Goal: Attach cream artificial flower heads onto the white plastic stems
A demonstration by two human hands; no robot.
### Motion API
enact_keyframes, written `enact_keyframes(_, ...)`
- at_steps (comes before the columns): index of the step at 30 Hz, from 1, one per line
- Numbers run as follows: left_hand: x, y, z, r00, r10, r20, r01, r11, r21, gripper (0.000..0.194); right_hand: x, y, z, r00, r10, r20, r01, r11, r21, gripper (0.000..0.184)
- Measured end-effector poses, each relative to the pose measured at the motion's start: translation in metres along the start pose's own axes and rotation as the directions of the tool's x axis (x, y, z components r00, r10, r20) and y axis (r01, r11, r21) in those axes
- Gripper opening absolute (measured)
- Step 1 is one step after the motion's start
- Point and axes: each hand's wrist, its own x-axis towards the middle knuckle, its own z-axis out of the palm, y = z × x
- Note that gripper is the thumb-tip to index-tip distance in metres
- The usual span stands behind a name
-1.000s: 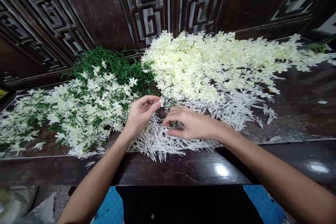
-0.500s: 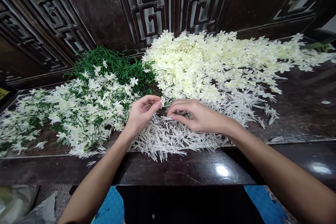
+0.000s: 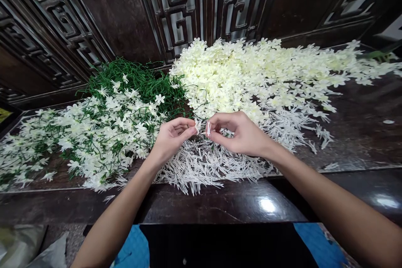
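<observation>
Between its thumb and fingertips, my left hand (image 3: 174, 136) pinches a small white artificial flower (image 3: 197, 126). Close on its right, my right hand (image 3: 237, 134) is closed on a white artificial stamen piece (image 3: 209, 128) with thin prongs. A small gap separates the two held pieces. Below both hands spreads a heap of loose white stamens (image 3: 201, 167). Behind my right hand lies a big pile of cream-white flower heads (image 3: 226, 75). To the left are white flowers on green stems (image 3: 106, 130), and a tangle of bare green stems (image 3: 135, 73) lies behind them.
Everything lies on a dark, glossy wooden bench (image 3: 354, 134). A carved wooden backrest (image 3: 132, 12) rises along its far side. Stray stamens (image 3: 323, 134) lie at the right, with a pale fleck (image 3: 388, 122) beyond. Plastic bags (image 3: 21, 245) sit on the floor at lower left.
My right hand has come up from the stamen heap, now visibly with a white stamen piece in its fingers. My left hand has shifted slightly right and down, still pinching the flower.
</observation>
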Motion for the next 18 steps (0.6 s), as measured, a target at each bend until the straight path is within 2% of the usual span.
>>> enact_keyframes(6, 0.0007, -0.0033, -0.0004, 1.000, 0.004, 0.009, -0.004, 1.000, 0.006, 0.015, 0.0001, 0.0036, 0.0040, 0.998, 0.001, -0.065, 0.002, 0.998, 0.055, 0.012)
enact_keyframes(13, 0.0015, -0.0035, -0.0022, 1.000, 0.004, 0.000, -0.004, 1.000, -0.015, 0.013, 0.0008, 0.0017, 0.0045, 0.982, -0.059, -0.180, 0.068, 0.997, 0.044, 0.012)
enact_keyframes(18, 0.0004, -0.0003, -0.0004, 0.999, 0.008, 0.037, -0.009, 1.000, 0.013, 0.010, 0.0011, 0.0021, 0.0063, 0.980, -0.082, -0.180, 0.086, 0.996, 0.014, 0.013)
